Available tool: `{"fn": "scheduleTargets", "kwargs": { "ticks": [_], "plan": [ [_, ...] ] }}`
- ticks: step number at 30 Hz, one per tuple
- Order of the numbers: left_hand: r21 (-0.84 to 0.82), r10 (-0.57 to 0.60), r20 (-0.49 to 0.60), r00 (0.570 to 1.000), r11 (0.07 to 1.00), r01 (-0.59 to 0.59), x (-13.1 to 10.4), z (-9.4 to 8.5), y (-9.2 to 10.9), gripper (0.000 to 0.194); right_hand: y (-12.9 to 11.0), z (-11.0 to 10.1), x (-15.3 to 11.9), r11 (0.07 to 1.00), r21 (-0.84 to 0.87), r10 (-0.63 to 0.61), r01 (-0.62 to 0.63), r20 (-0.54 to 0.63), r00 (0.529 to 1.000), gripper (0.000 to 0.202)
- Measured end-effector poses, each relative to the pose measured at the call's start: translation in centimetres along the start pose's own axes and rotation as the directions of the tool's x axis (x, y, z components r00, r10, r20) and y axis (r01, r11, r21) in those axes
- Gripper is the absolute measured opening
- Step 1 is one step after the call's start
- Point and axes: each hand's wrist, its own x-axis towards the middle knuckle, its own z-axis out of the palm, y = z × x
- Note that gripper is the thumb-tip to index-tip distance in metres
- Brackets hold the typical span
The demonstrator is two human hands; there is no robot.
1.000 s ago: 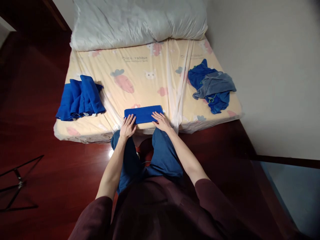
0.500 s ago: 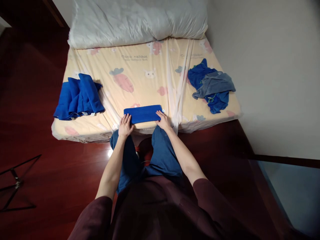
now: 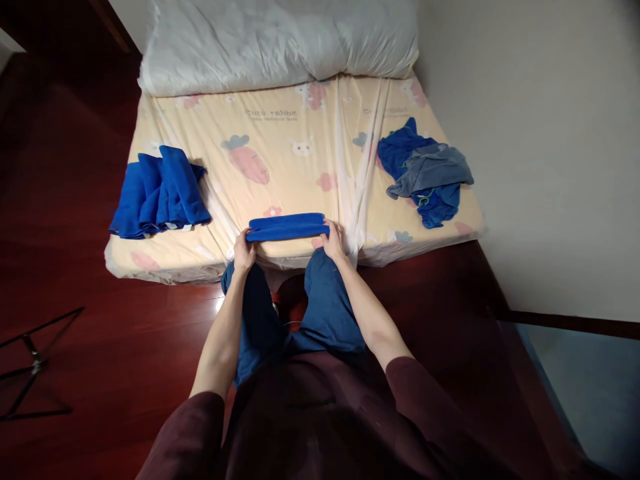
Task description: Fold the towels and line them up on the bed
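Observation:
A blue cloth [image 3: 287, 227] lies as a narrow folded strip near the bed's front edge, its near long edge lifted and partly turned over. My left hand [image 3: 245, 251] is closed on the strip's left end, and my right hand [image 3: 333, 241] pinches its right end. At the left of the bed, several folded blue cloths [image 3: 159, 190] overlap in a row. On the right side lies a crumpled heap of blue cloth [image 3: 400, 150] with a grey cloth [image 3: 434, 167] on top.
The bed [image 3: 285, 177] has a yellow sheet with rabbit and carrot prints. A thick pale quilt [image 3: 280, 43] lies across its far end. A wall [image 3: 540, 147] borders the right side. A black metal stand [image 3: 35, 363] is on the dark red floor at the left.
Both hands went from lying spread on the flat strip to gripping its ends. The near edge of the cloth is now raised and turned back, so the strip looks narrower.

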Motion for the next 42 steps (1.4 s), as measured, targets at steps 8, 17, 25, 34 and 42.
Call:
{"fn": "scheduleTargets", "kwargs": {
  "ticks": [8, 17, 25, 34, 42],
  "plan": [
    [-0.021, -0.163, -0.131, 0.978, 0.987, 0.161, 0.0, 0.2, -0.1, 0.044, 1.3, 0.6, 0.5, 0.985, 0.064, 0.161, -0.158, -0.035, 0.986, 0.045],
    [0.081, -0.183, -0.166, 0.969, 0.977, 0.198, 0.2, 0.6, 0.6, 0.030, 1.4, 0.9, 0.8, 0.978, 0.012, 0.207, -0.207, -0.055, 0.977, 0.042],
    [0.075, -0.184, -0.178, 0.967, 0.977, 0.200, 0.2, 0.6, 0.9, 0.025, 0.9, 0.7, 0.9, 0.988, -0.043, 0.141, -0.146, -0.102, 0.985, 0.035],
    [0.184, 0.021, -0.169, 0.985, 0.983, 0.010, -1.2, 0.3, 3.0, 0.047, -3.6, -0.3, -0.4, 0.963, -0.211, -0.161, 0.167, 0.048, 0.986, 0.046],
    [0.167, 0.296, 0.295, 0.908, 0.920, -0.354, -1.8, 1.3, 4.1, 0.070, -5.2, 0.0, -0.1, 0.869, -0.137, -0.384, 0.476, 0.420, 0.822, 0.059]
  ]
}}
